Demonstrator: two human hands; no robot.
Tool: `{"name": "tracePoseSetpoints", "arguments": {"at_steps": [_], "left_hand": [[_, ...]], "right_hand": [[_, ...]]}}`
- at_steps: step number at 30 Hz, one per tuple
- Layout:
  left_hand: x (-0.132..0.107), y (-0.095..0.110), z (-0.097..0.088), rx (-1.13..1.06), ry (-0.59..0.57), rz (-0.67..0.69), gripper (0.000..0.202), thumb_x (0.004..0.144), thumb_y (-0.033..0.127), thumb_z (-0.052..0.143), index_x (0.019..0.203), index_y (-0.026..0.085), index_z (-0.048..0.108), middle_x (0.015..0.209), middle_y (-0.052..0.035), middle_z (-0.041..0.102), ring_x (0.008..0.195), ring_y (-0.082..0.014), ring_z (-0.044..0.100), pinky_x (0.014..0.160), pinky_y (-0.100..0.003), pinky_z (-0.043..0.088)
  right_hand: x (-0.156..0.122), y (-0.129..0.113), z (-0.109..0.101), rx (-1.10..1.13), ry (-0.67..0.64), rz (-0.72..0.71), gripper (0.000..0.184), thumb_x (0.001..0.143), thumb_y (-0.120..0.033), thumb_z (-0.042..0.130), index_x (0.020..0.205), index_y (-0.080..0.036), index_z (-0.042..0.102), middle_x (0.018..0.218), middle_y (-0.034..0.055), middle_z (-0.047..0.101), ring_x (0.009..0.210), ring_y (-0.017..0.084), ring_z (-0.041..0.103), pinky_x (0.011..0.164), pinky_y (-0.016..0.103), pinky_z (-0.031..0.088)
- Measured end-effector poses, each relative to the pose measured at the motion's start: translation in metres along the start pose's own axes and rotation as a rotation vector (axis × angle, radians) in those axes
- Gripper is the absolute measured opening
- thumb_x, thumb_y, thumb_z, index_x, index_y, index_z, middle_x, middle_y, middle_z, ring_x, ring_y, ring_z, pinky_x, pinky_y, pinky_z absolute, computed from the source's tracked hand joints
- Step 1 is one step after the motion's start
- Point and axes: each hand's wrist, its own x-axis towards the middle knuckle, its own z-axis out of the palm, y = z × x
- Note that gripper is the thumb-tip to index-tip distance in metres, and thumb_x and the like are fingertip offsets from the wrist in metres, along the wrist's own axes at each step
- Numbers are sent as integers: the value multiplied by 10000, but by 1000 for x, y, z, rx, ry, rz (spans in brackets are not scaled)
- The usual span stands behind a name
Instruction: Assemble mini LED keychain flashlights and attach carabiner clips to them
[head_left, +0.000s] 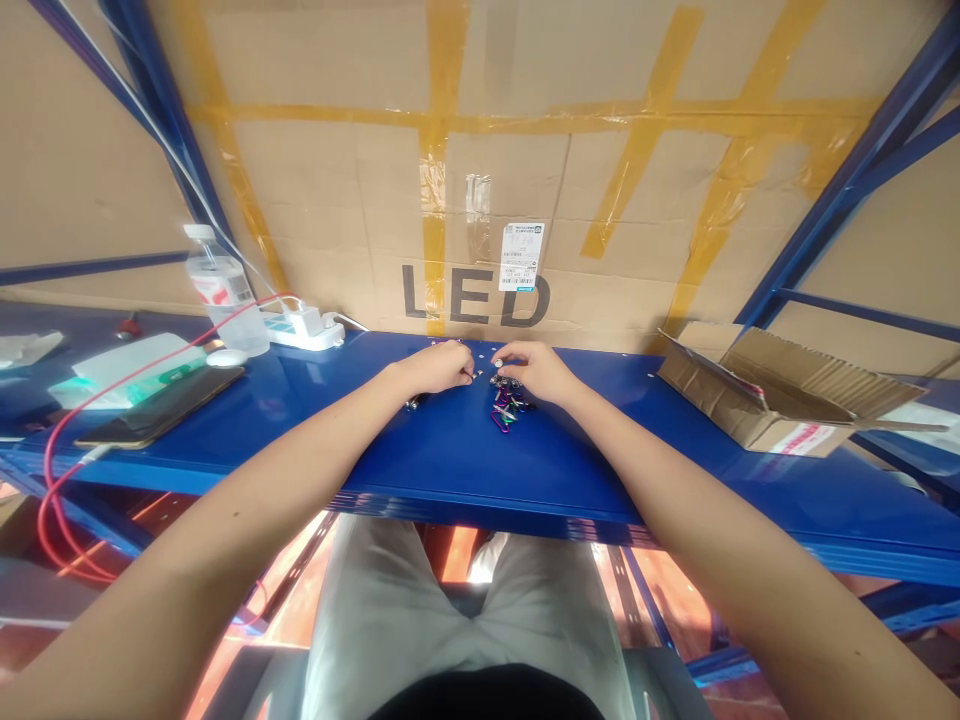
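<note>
My left hand (442, 367) rests over the blue shelf top with its fingers curled together in a pinch. Whatever lies between its fingertips is too small to name. A few small shiny metal pieces (412, 403) show beneath its wrist side. To the right, my right hand (541, 372) has thumb and forefinger closed on a small round silver piece (498, 363). Just under that hand is a small pile of colourful metal clips (507, 408), pink, green and purple, looking like mini carabiners. Tiny light bits (481, 372) lie between the two hands.
An opened cardboard box (750, 400) stands at the right. On the left are a water bottle (227, 290), a power strip (307, 330), a phone (161, 408) on a red cable, and a tissue pack (127, 370). A large taped carton (360, 210) forms the back.
</note>
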Motion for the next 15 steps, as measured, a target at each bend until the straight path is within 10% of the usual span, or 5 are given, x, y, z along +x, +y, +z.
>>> {"name": "tracePoseSetpoints", "arguments": {"at_steps": [15], "left_hand": [[-2, 44, -10, -674, 393, -182, 227, 890, 267, 569, 868, 142, 757, 650, -8, 658, 426, -79, 483, 478, -239, 418]], "right_hand": [[0, -1, 1, 40, 1, 8, 177, 708, -263, 667, 850, -178, 730, 886, 47, 742, 863, 226, 661, 835, 379, 507]]}}
